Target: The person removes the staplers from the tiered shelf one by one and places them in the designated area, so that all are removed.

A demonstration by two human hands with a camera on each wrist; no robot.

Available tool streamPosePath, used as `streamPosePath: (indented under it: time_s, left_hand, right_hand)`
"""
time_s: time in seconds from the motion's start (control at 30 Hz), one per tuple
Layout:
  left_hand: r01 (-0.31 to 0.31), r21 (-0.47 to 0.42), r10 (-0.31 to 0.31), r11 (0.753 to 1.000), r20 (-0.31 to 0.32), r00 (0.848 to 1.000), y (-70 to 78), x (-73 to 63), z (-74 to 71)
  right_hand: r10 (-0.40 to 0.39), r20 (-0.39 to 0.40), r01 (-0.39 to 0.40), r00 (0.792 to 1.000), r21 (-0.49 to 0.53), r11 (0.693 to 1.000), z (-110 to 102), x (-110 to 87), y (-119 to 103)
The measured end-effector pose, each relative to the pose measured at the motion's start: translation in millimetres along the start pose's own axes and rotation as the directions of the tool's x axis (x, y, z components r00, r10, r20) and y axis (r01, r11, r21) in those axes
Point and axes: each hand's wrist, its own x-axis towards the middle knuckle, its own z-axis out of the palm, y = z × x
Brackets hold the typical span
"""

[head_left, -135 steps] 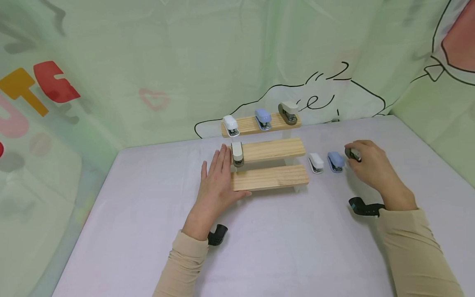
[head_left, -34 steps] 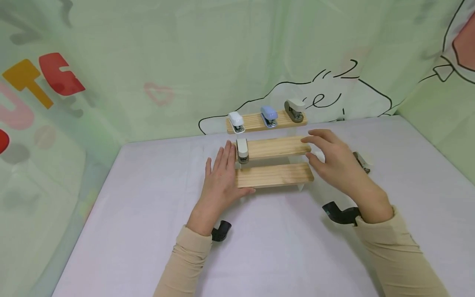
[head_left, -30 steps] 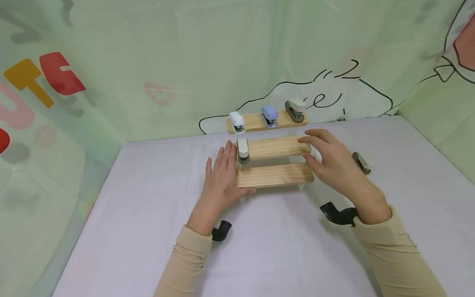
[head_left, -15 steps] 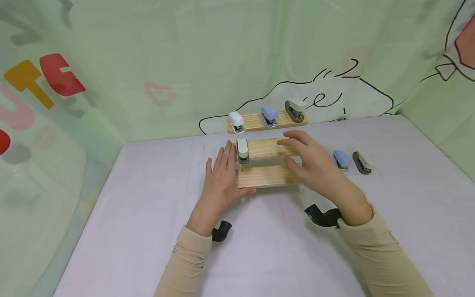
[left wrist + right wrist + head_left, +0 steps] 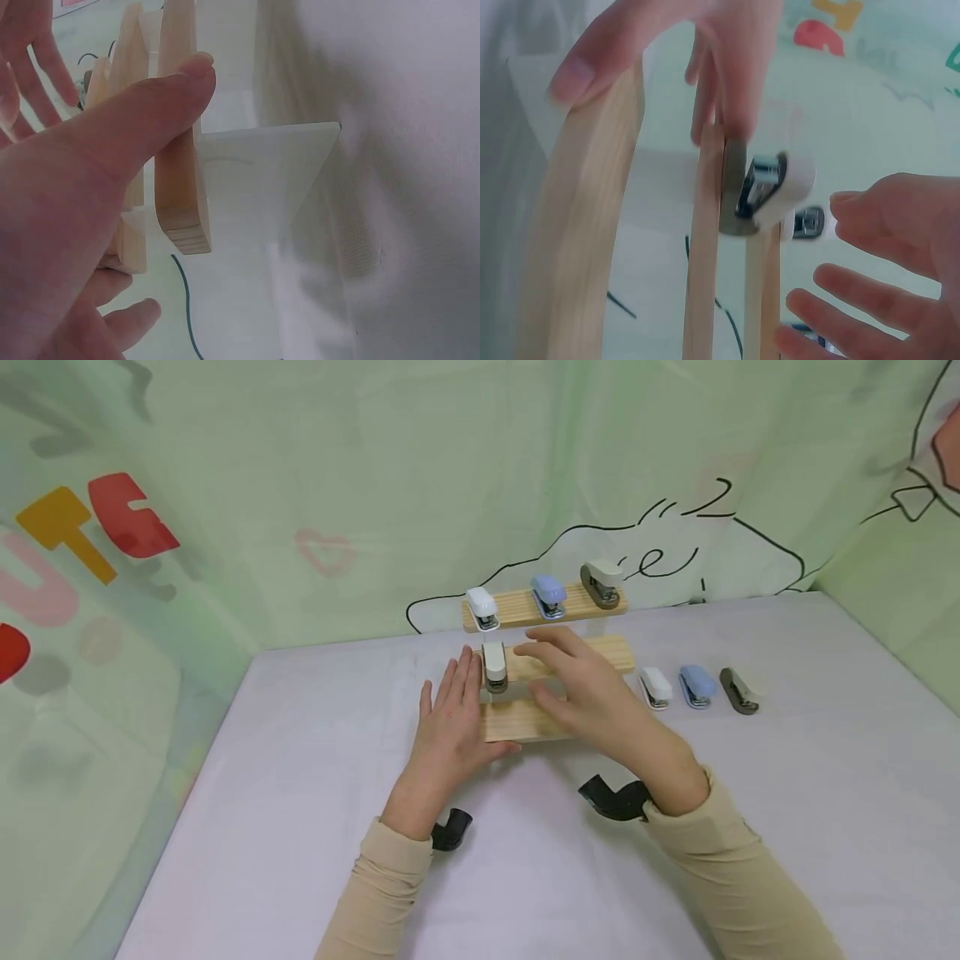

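Note:
My left hand [image 5: 448,727] rests against the left end of a three-tier wooden stand, fingers straight, with its thumb on the front edge of the lowest board [image 5: 517,721]; the thumb shows on that board in the left wrist view. On the left end of the middle board [image 5: 611,653] sits a grey-and-white mini stapler [image 5: 495,667]. Just right of it, over the boards, hovers my right hand [image 5: 592,693], thumb and fingers spread and nothing between them. In the right wrist view the same stapler [image 5: 761,195] lies just ahead of the right hand's fingers [image 5: 877,217].
The top board [image 5: 517,608] bears a white stapler [image 5: 482,607], a blue stapler [image 5: 548,596] and a grey one [image 5: 602,583]. On the table right of the stand lie another white stapler [image 5: 656,687], a blue one [image 5: 697,686] and a grey one [image 5: 740,692]. A printed curtain hangs behind.
My right hand has let go of the grey stapler on the table and moved left across the stand towards the stapler on the middle board. The left hand has stayed at the stand's left end.

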Motion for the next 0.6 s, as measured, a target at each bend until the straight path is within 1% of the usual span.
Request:
streamPosePath:
  time_s: [0.07, 0.17, 0.3, 0.5, 0.6]
  left_hand:
    - [0.0, 0.003, 0.0, 1.0, -0.002, 1.0, 0.0, 0.0, 1.4]
    - [0.005, 0.002, -0.005, 1.0, 0.013, 1.0, 0.5, 0.0, 3.7]
    - [0.0, -0.002, 0.0, 1.0, 0.023, 1.0, 1.4, 0.0, 4.5]
    - [-0.007, -0.001, 0.007, 1.0, 0.0, 1.0, -0.1, 0.5, 0.9]
    - [-0.008, -0.005, 0.008, 1.0, -0.006, 1.0, -2.1, 0.8, 0.4]
  right_hand:
    - [-0.008, 0.009, 0.008, 1.0, 0.008, 1.0, 4, 2.3, -2]
    - [-0.013, 0.02, 0.012, 1.0, 0.019, 1.0, 12, 4.1, -3]
    - [-0.014, 0.029, 0.013, 0.999, 0.011, 1.0, 22, 4.9, -3]
    - [-0.067, 0.031, 0.069, 0.997, -0.047, 0.997, 37, 9.7, -2]
    - [-0.07, 0.019, 0.071, 0.997, -0.054, 0.996, 41, 11.7, -2]
